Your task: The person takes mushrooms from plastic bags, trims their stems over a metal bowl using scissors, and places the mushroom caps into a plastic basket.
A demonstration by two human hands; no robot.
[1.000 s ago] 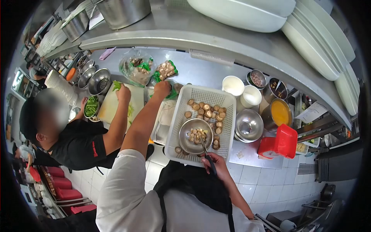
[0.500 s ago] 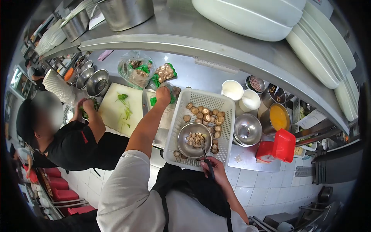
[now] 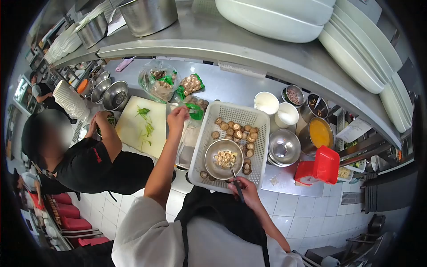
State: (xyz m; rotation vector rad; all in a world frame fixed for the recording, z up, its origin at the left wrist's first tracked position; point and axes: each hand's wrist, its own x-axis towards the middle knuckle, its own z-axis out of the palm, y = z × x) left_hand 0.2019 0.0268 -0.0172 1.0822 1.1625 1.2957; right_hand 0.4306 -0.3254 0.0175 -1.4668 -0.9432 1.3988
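Note:
My left hand (image 3: 178,116) is raised beside a green and clear plastic bag (image 3: 195,109), its fingers curled together; whether they hold anything is too small to tell. My right hand (image 3: 246,189) grips dark-handled scissors (image 3: 238,189) at the near edge of a white perforated basket (image 3: 261,147). The scissors' blades reach into a steel bowl (image 3: 213,164) with cut mushroom pieces (image 3: 224,158). That bowl sits inside the basket, with whole brown mushrooms (image 3: 238,129) behind and beside it.
At left a co-worker (image 3: 89,155) has both hands at a bowl near a cutting board (image 3: 129,118) with green leaves. Right of the basket stand white tubs (image 3: 267,103), steel bowls (image 3: 284,147), a pot of yellow liquid (image 3: 320,132) and a red container (image 3: 326,164). A steel shelf (image 3: 200,44) runs overhead.
My left hand has come back from the bags toward the cutting board. The co-worker's hands have moved from the board to the bowl of greens. My right hand stays at the basket edge.

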